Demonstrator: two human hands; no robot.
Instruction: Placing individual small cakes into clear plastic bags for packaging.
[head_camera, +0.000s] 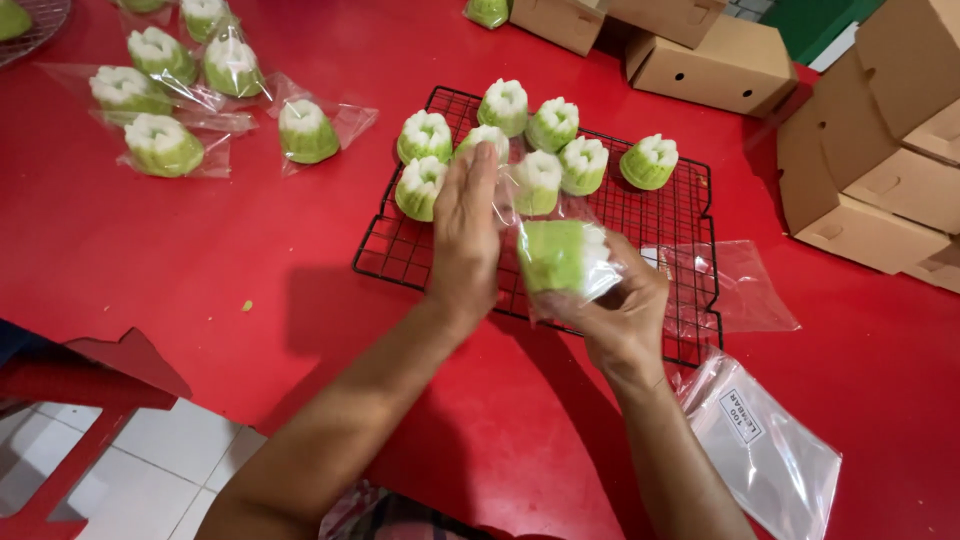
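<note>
Red table (150, 250), cardboard boxes (850, 150) at its far right corner, black wire rack (640, 215) mid-table with green-and-white cakes (560, 150).
Right hand (625, 310) cups a bagged cake (563, 255) over the rack's near edge; left hand (467, 230), fingers flat, presses the clear bag (510, 200). Best kept level, unsqueezed.

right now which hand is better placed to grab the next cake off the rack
Left, probably. The left hand is open and flat over the unwrapped cakes on the wire rack, while the right hand is busy gripping the bagged cake.
</note>
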